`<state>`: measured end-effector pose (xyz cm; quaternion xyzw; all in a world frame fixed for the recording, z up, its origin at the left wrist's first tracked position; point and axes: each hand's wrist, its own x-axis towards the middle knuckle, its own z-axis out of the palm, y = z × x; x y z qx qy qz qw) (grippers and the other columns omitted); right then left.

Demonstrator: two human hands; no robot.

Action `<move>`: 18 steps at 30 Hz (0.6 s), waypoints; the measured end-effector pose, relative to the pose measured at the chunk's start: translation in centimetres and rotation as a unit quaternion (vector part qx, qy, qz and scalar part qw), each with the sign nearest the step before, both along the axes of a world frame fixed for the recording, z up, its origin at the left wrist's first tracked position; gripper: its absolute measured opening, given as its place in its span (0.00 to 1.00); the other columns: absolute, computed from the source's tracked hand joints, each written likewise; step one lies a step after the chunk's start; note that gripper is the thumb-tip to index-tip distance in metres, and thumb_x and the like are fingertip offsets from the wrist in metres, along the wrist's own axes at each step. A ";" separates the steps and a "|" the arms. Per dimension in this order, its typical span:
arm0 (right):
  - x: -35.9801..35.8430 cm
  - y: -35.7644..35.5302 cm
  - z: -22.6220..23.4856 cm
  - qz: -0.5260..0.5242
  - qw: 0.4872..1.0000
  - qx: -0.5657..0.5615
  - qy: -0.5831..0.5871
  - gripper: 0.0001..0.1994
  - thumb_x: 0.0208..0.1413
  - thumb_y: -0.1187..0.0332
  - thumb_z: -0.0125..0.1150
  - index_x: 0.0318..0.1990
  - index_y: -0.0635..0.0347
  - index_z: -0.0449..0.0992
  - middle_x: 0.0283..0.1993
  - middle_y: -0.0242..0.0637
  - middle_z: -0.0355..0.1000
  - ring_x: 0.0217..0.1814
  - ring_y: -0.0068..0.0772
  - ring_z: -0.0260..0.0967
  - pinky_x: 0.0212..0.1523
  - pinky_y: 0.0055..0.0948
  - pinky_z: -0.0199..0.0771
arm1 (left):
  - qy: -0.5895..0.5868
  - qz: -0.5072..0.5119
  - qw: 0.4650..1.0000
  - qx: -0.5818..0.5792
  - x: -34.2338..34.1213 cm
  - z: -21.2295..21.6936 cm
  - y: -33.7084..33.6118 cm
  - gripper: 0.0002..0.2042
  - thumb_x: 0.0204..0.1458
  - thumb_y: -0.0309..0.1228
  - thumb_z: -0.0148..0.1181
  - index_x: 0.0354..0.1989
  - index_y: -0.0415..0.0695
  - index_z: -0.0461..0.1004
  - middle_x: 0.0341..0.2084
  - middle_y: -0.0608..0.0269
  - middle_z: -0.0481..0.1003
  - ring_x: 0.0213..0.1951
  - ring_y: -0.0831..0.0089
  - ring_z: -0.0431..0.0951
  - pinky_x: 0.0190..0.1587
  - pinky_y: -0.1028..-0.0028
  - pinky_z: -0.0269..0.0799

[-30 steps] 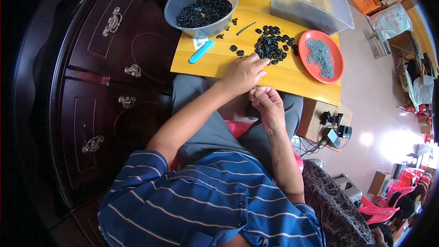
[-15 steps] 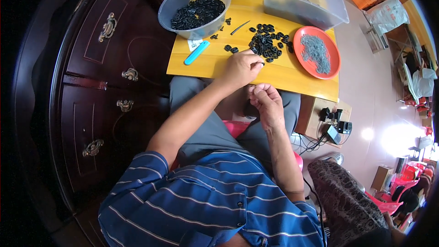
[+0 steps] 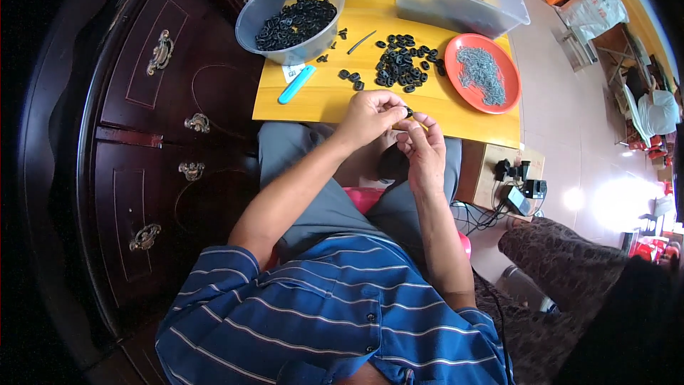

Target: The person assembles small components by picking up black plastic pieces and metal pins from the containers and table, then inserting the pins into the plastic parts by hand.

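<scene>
Between the thumb and fingers of my left hand is a small black oval part, mostly covered by the fingertips. My right hand is pinched closed just beside it, its fingertips meeting the part; anything within that pinch is too small to make out. Both hands are over the near edge of the yellow table. Beyond them lies a loose pile of black oval parts with holes in them. To the right, an orange-red plate carries a heap of thin grey metal pieces.
At the back left stands a clear round tub of black parts. A blue-handled tool and a thin dark rod lie nearby. Clear plastic bins line the far side. Low right, a box bears cables and devices; a person's patterned clothing is close by.
My hands have come together, the right one rising to the black part in the left. The view has shifted slightly, and the person at lower right has moved closer.
</scene>
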<state>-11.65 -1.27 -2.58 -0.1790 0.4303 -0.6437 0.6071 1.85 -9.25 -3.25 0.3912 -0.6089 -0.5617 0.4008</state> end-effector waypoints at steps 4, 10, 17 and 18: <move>-0.3 -0.2 -1.0 -0.006 0.993 -0.075 0.088 0.07 0.66 0.71 0.57 0.47 0.63 0.72 0.34 0.31 0.75 0.32 0.18 0.68 0.35 0.19 0.68 | 0.010 -0.023 1.000 0.005 -0.3 0.8 1.1 0.05 0.59 0.26 0.63 0.39 0.38 0.80 0.29 0.70 0.79 0.29 0.87 0.75 0.30 0.82 0.72; -1.5 -0.8 -0.8 -0.019 0.949 -0.084 0.304 0.05 0.65 0.70 0.58 0.41 0.63 0.74 0.30 0.28 0.73 0.30 0.18 0.68 0.32 0.19 0.68 | 0.056 0.027 0.998 0.033 -0.1 1.0 1.3 0.05 0.58 0.26 0.62 0.35 0.37 0.79 0.23 0.70 0.78 0.23 0.84 0.74 0.26 0.79 0.72; -3.9 -2.4 1.5 0.012 0.726 -0.042 0.687 0.07 0.57 0.67 0.61 0.38 0.60 0.77 0.30 0.47 0.78 0.33 0.50 0.78 0.36 0.44 0.76 | 0.019 0.002 0.998 0.062 0.4 0.8 1.6 0.06 0.59 0.28 0.61 0.34 0.38 0.79 0.23 0.71 0.76 0.22 0.85 0.72 0.25 0.81 0.69; -4.4 -2.9 1.2 0.031 0.701 -0.035 0.711 0.08 0.55 0.66 0.61 0.39 0.59 0.78 0.31 0.49 0.78 0.35 0.54 0.77 0.38 0.48 0.76 | 0.003 -0.003 0.999 0.052 0.3 0.8 1.7 0.06 0.59 0.28 0.61 0.34 0.38 0.79 0.23 0.71 0.76 0.22 0.85 0.72 0.25 0.80 0.69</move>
